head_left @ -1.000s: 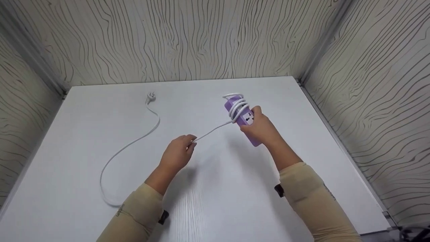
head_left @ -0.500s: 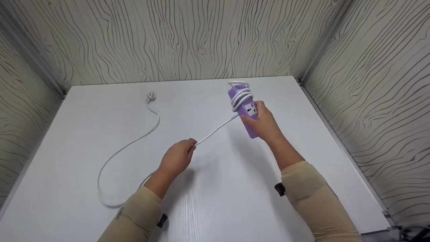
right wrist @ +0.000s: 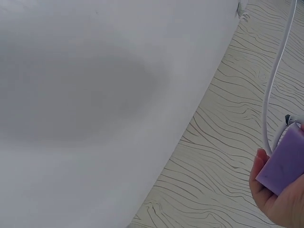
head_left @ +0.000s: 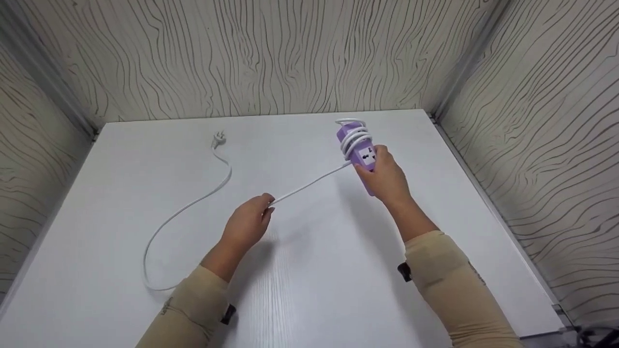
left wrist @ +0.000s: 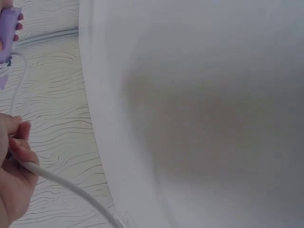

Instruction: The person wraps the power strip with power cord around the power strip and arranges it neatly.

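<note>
A purple power strip [head_left: 359, 153] with a white socket face is gripped by my right hand [head_left: 389, 176], raised over the table. Several turns of its white cord [head_left: 309, 184] wrap round the far half of the strip. From there the cord runs fairly straight to my left hand [head_left: 247, 222], which pinches it between thumb and fingers. In the left wrist view the cord [left wrist: 71, 186] leaves the curled fingers [left wrist: 23, 151] and sags downward. The right wrist view has the strip's purple underside [right wrist: 285, 161] against my palm.
The loose cord curves over the left side of the white table [head_left: 309, 299] to its plug [head_left: 219, 138] near the back edge. Patterned panels [head_left: 271, 58] wall the back and both sides. Dark cables [head_left: 597, 334] lie at the lower right corner.
My right hand has carried the power strip away and to the right, turning it more upright. My left hand has shifted slightly left, still pinching the cord. The plug has stayed about where it was.
</note>
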A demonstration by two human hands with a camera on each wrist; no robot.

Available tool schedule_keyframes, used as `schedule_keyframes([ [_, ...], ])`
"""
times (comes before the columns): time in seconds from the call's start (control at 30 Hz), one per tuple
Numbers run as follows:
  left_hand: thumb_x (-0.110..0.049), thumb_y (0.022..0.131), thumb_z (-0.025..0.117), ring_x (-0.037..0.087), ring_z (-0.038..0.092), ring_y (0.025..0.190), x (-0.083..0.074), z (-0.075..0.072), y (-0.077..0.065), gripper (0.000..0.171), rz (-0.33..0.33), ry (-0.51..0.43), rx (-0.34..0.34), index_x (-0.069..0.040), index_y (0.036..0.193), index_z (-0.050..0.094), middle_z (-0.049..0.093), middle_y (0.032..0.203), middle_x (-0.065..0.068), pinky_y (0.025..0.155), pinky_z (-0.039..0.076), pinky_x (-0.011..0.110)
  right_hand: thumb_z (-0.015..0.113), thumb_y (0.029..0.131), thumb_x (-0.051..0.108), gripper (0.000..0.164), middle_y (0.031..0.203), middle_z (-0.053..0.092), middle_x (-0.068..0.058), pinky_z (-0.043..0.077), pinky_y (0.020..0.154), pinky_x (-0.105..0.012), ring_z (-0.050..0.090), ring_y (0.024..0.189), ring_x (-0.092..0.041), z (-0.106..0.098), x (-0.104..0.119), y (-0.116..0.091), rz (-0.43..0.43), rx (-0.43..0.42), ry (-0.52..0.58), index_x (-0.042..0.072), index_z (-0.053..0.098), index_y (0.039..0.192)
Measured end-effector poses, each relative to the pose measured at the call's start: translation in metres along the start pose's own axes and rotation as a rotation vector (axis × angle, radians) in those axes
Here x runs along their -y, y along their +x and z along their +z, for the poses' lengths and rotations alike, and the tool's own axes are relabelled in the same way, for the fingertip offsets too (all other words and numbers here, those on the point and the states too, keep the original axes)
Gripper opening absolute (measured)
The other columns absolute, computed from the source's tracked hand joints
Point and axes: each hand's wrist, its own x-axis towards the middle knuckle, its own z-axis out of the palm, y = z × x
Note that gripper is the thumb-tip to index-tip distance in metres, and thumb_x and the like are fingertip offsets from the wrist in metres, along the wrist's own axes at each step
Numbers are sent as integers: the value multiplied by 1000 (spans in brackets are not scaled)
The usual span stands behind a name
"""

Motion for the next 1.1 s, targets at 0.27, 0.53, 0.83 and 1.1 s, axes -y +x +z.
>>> schedule_keyframes([
  [0.27,-16,90,57,14,60,75,31,-4,-4,14,-4,72,10,-13,104,59,63,85,0,70,50,33,56,88,39,66,121,47,-20,41,87,-50,50,106,-36,-9,-17,3,49,-50,-25,1,26,134],
  [0.53,-17,86,63,11,50,58,50,-12,-9,24,133,131,20,-17,109,56,58,76,-3,57,46,30,56,88,39,67,119,47,-20,42,86,-50,51,104,-36,-9,-22,2,58,-16,-73,0,26,133],
  [0.83,-21,85,64,16,50,53,81,-31,-9,16,306,428,97,-14,97,57,56,71,2,50,44,30,56,87,37,68,115,49,-23,43,82,-49,53,100,-38,-4,-28,-2,58,24,-220,-3,26,133],
  [1.1,-18,84,65,21,53,74,115,-52,-2,17,429,653,-34,-13,97,55,56,79,3,70,42,35,58,85,36,68,108,53,-22,44,77,-46,55,93,-35,1,-30,-1,53,98,-239,-5,29,130],
])
